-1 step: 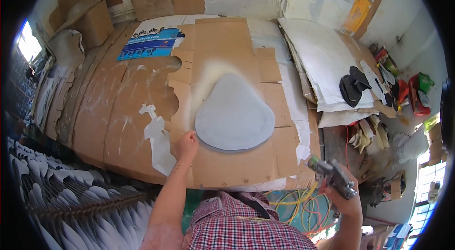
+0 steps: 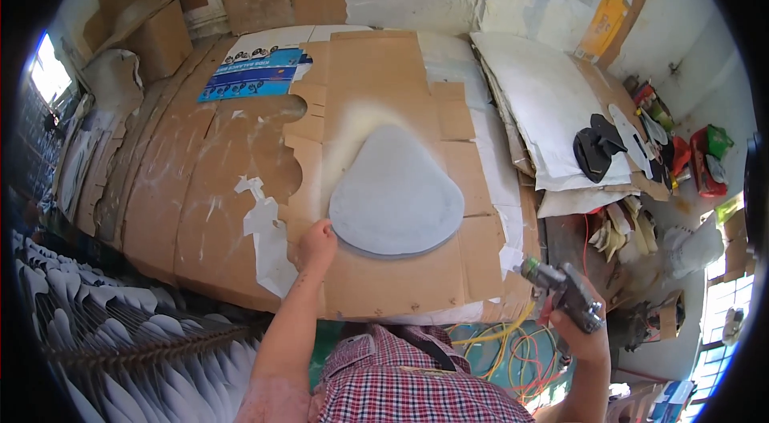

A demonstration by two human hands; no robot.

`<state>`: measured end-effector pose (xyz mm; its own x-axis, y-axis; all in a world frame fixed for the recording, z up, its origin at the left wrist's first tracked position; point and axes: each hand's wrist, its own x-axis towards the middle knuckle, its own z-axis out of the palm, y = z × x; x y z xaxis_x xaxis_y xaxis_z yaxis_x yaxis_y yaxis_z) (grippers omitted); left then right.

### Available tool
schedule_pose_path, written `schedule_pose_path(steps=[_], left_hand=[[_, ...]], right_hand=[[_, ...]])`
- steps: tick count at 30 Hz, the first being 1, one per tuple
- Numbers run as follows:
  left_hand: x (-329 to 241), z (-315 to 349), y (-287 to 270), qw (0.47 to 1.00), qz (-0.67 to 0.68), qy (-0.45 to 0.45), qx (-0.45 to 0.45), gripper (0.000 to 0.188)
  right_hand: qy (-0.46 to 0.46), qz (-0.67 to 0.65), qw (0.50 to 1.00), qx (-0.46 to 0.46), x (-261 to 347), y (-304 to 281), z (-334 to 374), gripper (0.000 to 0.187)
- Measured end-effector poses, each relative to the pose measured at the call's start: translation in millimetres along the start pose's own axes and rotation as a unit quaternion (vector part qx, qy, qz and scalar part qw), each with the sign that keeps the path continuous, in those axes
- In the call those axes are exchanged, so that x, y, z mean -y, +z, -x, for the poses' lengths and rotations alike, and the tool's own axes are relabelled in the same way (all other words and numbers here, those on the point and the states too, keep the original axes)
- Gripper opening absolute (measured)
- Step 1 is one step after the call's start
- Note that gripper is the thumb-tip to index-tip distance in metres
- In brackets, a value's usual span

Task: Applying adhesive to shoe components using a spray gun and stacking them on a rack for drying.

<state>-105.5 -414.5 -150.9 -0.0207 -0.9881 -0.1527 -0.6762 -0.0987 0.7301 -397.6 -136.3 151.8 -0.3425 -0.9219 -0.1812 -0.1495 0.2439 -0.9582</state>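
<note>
A grey, rounded triangular panel (image 2: pixel 396 191) lies flat on the cardboard, its narrow end pointing away from me. At its lower left edge is my left hand (image 2: pixel 318 245), fingers curled closed with the knuckles up against the rim. What those fingers hold, if anything, is hidden. Off the table's near right corner, my right hand (image 2: pixel 573 335) is wrapped round the grip of a metal spray gun (image 2: pixel 565 291). The gun's nozzle points left, toward the panel's side, and is well apart from it. A yellow hose (image 2: pixel 505 335) hangs below the gun.
Cardboard sheets (image 2: pixel 224 183) cover the table, with pale overspray around the panel. Stacked white sheets (image 2: pixel 537 110) bear a black part (image 2: pixel 597 147) at right. Many white curved pieces (image 2: pixel 144 343) stand at lower left. Coiled hoses (image 2: pixel 513 367) lie on the green floor.
The spray gun in my right hand has tilted and risen very slightly. My left hand and the panel stay in place.
</note>
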Motion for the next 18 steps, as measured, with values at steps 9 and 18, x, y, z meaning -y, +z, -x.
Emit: schedule_pose_path(steps=[9,18], left_hand=[[-16.2,-12.1,30.9,0.986,-0.162,0.019,-0.019,0.029],[-12.4,-20.7,41.6,0.987,-0.155,-0.012,-0.029,0.014]], right_hand=[[-0.023,0.14,0.987,0.078,-17.2,-28.5,4.9,0.06],[-0.019,0.097,0.993,0.062,-18.9,-29.6,1.4,0.05]])
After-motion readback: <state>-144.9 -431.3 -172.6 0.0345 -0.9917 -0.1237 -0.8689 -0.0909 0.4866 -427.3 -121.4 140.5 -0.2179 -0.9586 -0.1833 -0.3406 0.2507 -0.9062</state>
